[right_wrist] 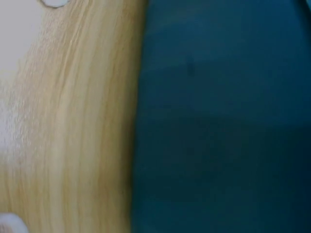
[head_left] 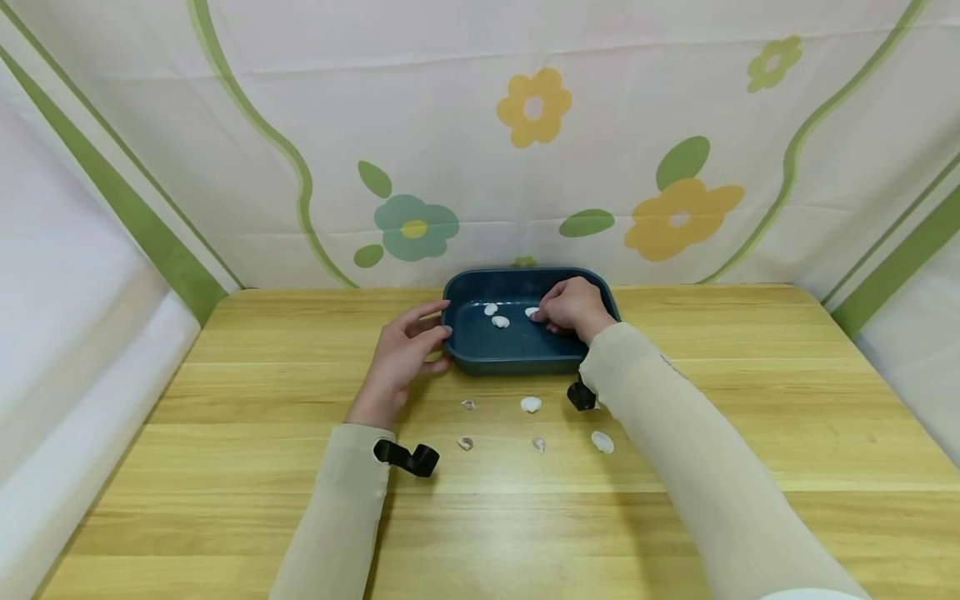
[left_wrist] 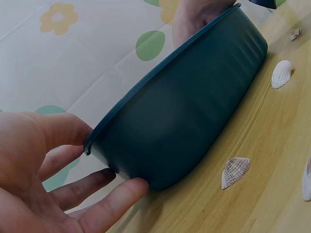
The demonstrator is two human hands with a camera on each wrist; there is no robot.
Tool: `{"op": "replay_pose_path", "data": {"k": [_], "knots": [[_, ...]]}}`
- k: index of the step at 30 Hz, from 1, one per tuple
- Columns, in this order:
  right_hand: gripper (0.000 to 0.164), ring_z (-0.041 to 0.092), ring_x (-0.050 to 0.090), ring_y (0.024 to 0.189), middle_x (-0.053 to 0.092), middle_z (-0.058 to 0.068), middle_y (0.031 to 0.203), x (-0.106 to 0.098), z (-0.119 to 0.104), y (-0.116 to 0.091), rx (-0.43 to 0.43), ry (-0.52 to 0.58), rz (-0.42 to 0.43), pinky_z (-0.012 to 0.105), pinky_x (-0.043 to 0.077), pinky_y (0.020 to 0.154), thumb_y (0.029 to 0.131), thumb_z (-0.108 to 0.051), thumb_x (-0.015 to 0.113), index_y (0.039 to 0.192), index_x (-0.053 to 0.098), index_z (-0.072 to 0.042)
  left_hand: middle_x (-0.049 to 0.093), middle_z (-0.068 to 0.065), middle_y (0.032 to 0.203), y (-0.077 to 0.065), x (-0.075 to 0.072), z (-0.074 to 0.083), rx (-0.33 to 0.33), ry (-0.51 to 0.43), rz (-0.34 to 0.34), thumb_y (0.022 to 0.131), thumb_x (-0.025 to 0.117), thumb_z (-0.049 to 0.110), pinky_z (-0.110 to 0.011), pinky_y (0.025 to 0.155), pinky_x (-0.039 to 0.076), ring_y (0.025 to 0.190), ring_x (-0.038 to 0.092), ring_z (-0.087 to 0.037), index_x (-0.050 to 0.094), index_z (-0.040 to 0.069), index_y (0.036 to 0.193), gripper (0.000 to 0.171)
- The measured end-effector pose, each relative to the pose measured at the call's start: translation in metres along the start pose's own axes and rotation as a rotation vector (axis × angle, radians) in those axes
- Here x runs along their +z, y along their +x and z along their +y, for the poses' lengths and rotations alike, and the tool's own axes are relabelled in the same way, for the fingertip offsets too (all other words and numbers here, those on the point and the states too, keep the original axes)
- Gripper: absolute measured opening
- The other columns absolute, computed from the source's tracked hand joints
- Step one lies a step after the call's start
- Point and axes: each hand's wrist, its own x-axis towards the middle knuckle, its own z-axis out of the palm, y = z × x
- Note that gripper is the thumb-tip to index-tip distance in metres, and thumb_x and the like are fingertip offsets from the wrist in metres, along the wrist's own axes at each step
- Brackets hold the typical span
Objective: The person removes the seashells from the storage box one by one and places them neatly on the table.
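The pale yellow wood-grain counter gives me a broad, flat place to work, and the dark blue rectangular plastic basin stands near its far edge, probably to leave room in front for laying things out. I have my left hand with its fingers spread and uncurled, tips against the basin's left end; I judge that this steadies it rather than lifts it. My right hand reaches inside, its fingers pinching a half-covered white shell low in the basin, though I can't tell whether it touches the bottom. A fan-shaped white shell and an oval white shell lie apart in front, likely so I can pick each singly. Two loose white shells rest together in the basin. The smallest, brownish patterned shells, sit spaced out on the counter too.
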Motion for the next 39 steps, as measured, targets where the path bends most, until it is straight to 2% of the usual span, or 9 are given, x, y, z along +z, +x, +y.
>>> {"op": "replay_pose_path", "data": {"k": [5, 15, 18, 29, 39], "knots": [[0.020, 0.010, 0.062, 0.062, 0.065, -0.003, 0.067, -0.002, 0.002, 0.000, 0.000, -0.022, -0.020, 0.025, 0.055, 0.066, 0.095, -0.018, 0.084, 0.107, 0.073, -0.006, 0.063, -0.010, 0.150, 0.001, 0.000, 0.000, -0.002, 0.004, 0.001, 0.107, 0.067, 0.015, -0.039, 0.089, 0.067, 0.122, 0.067, -0.026, 0.066, 0.027, 0.149, 0.044], [0.019, 0.008, 0.064, 0.062, 0.067, 0.008, 0.101, -0.006, 0.004, -0.006, -0.042, -0.018, -0.041, 0.024, 0.060, 0.069, 0.097, -0.014, 0.082, 0.106, 0.068, -0.006, 0.062, -0.009, 0.151, 0.002, 0.001, -0.001, 0.000, 0.003, 0.001, 0.107, 0.067, 0.015, -0.038, 0.088, 0.067, 0.122, 0.067, -0.026, 0.066, 0.027, 0.149, 0.044], [0.019, 0.008, 0.063, 0.063, 0.064, 0.010, 0.105, -0.006, 0.005, -0.006, -0.048, 0.008, -0.043, 0.023, 0.060, 0.068, 0.097, -0.012, 0.081, 0.105, 0.064, -0.005, 0.062, -0.009, 0.151, 0.003, 0.001, -0.001, -0.001, 0.003, 0.002, 0.107, 0.067, 0.015, -0.038, 0.088, 0.067, 0.122, 0.067, -0.027, 0.066, 0.027, 0.149, 0.044], [0.019, 0.011, 0.062, 0.068, 0.063, 0.012, 0.098, -0.005, 0.011, -0.002, -0.077, 0.115, -0.048, 0.019, 0.058, 0.062, 0.102, -0.012, 0.075, 0.111, 0.062, -0.001, 0.063, -0.009, 0.151, 0.003, 0.002, -0.001, 0.001, 0.001, 0.003, 0.107, 0.068, 0.016, -0.041, 0.090, 0.067, 0.123, 0.068, -0.028, 0.066, 0.027, 0.149, 0.044], [0.020, 0.013, 0.063, 0.073, 0.066, 0.011, 0.102, -0.006, 0.011, -0.001, -0.066, 0.144, -0.051, 0.020, 0.057, 0.064, 0.103, -0.015, 0.074, 0.115, 0.066, 0.000, 0.062, -0.009, 0.152, 0.003, 0.003, -0.001, 0.001, -0.001, 0.000, 0.107, 0.068, 0.015, -0.040, 0.089, 0.067, 0.123, 0.068, -0.028, 0.066, 0.027, 0.149, 0.044]]}}
